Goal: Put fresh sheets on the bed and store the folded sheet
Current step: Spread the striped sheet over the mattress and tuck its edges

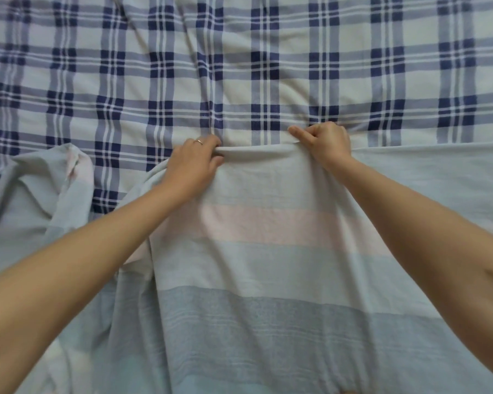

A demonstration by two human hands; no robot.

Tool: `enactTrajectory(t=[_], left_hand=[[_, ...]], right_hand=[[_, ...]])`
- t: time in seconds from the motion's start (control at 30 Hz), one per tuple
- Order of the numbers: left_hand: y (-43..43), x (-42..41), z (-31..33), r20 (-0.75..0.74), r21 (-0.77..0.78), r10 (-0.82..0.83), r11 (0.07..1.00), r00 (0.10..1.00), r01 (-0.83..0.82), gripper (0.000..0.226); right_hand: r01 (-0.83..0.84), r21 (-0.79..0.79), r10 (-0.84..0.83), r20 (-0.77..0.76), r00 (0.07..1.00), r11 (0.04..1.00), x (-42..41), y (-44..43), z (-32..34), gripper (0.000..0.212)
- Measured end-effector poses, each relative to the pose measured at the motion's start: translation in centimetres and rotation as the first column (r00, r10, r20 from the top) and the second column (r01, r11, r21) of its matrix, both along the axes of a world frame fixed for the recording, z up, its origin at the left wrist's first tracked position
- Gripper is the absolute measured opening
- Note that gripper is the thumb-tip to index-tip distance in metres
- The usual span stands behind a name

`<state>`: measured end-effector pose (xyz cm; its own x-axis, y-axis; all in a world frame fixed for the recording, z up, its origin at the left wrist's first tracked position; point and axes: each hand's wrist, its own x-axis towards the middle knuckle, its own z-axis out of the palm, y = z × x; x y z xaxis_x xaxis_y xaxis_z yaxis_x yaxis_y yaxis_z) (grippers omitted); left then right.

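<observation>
Both of the person's bare arms reach out across a pale striped sheet [268, 260], and both hands have hold of its far edge. The left hand [195, 162] is closed over the hem. Its fingers curl down on the far side and the thumb tucks in beneath, so the cloth is gathered into a soft roll in its grasp. A thin ring [199, 142] shows on one finger. The right hand [326, 143] is balled into a fist on the same edge, a little further away from the person, with cloth bunched inside the curled fingers. One digit sticks out to the left along the fold, though I cannot tell which. Between the two hands the hem sags slightly in a shallow curve.

The striped sheet fills the near half of the view, drawn up in folds under the forearms. It is light blue-grey, crossed by a pink band [268, 226] and, nearer the person, a darker grey-blue band [268, 317] edged with fine lines. To the right it lies flat, with its edge running straight out to the side. To the left it falls away, and a loose part of it sits in a crumpled heap [40, 191] with a touch of pink showing in the folds.

Underneath, and covering everything beyond the hands, a checked sheet [239, 66] in white, grey-blue and navy is spread out. It is lightly creased, with wrinkles running towards the spot where the hands grip. A strip of it shows between the heap and the left forearm.
</observation>
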<state>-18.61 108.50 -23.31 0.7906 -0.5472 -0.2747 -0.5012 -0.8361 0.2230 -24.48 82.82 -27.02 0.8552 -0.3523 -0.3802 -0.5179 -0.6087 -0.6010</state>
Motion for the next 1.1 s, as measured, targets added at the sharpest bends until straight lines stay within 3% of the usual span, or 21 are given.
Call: enactTrajectory(t=[0.17, 0.27, 0.43, 0.5, 0.53, 0.6, 0.63, 0.67, 0.7, 0.77, 0.8, 0.93, 1.0, 1.1], left_hand=[[0.4, 3.4, -1.9, 0.208, 0.14, 0.143, 0.975, 0.968, -0.174, 0.021], [-0.1, 3.1, -2.3, 0.215, 0.245, 0.141, 0.95, 0.966, -0.193, 0.024], [-1.4, 0.2, -0.7, 0.249, 0.166, 0.268, 0.935, 0.931, -0.313, 0.035], [-2.4, -4.5, -0.8, 0.229, 0.006, 0.166, 0.985, 0.959, -0.172, 0.041], [-2.7, -7.4, -1.1, 0.198, -0.006, 0.032, 0.999, 0.98, -0.031, 0.046], [-1.7, -11.2, -1.9, 0.092, 0.111, -0.135, 0.986, 0.986, 0.125, 0.061], [-0.7, -11.7, -2.7, 0.039, 0.177, -0.087, 0.981, 0.995, 0.079, 0.068], [0.5, -11.4, -3.4, 0.032, 0.219, 0.014, 0.975, 0.999, -0.021, 0.074], [1.2, -10.9, -3.9, 0.051, 0.21, 0.134, 0.967, 0.99, -0.142, 0.078], [1.6, -9.8, -4.4, 0.095, 0.204, 0.255, 0.941, 0.962, -0.269, 0.083], [1.2, -9.5, -4.4, 0.099, 0.193, 0.275, 0.938, 0.956, -0.289, 0.083], [0.8, -9.1, -4.6, 0.148, 0.133, 0.27, 0.948, 0.951, -0.29, 0.083], [0.8, -9.0, -4.8, 0.16, 0.12, 0.268, 0.95, 0.95, -0.288, 0.082], [0.8, -9.1, -4.8, 0.157, 0.1, 0.262, 0.955, 0.952, -0.279, 0.082]], right_hand=[[0.034, 0.014, -0.034, 0.009, 0.999, 0.999, 0.0, -0.4, -0.5, 0.061], [0.026, 0.048, -0.025, -0.027, 0.999, 0.998, 0.2, -0.1, -0.6, 0.061], [0.013, 0.038, -0.01, -0.082, 0.997, 0.999, 0.6, 0.1, 0.2, 0.058], [-0.008, 0.022, 0.01, -0.098, 0.995, 1.0, 0.6, 0.2, 0.3, 0.059], [-0.019, 0.05, 0.024, -0.097, 0.995, 0.999, 0.6, 0.0, 0.5, 0.058], [-0.054, 0.182, 0.073, -0.098, 0.992, 0.982, 0.5, -0.9, 1.7, 0.052], [-0.106, 0.229, 0.126, -0.076, 0.989, 0.968, 0.2, -1.6, 2.4, 0.05], [-0.175, 0.208, 0.189, -0.053, 0.98, 0.962, -0.4, -2.3, 2.9, 0.05], [-0.252, 0.08, 0.255, -0.032, 0.967, 0.965, -1.7, -3.1, 3.2, 0.05], [-0.336, -0.285, 0.354, 0.016, 0.935, 0.898, -4.3, -5.3, 2.6, 0.048], [-0.335, -0.403, 0.374, 0.02, 0.927, 0.852, -5.4, -6.6, 2.2, 0.048], [-0.322, -0.621, 0.413, 0.004, 0.911, 0.714, -5.9, -9.3, -0.4, 0.054], [-0.19, -0.726, 0.372, 0.097, 0.923, 0.661, -5.7, -8.5, -1.1, 0.048], [0.06, -0.673, 0.043, 0.135, 0.99, 0.737, -6.7, -6.1, -0.5, 0.035]])
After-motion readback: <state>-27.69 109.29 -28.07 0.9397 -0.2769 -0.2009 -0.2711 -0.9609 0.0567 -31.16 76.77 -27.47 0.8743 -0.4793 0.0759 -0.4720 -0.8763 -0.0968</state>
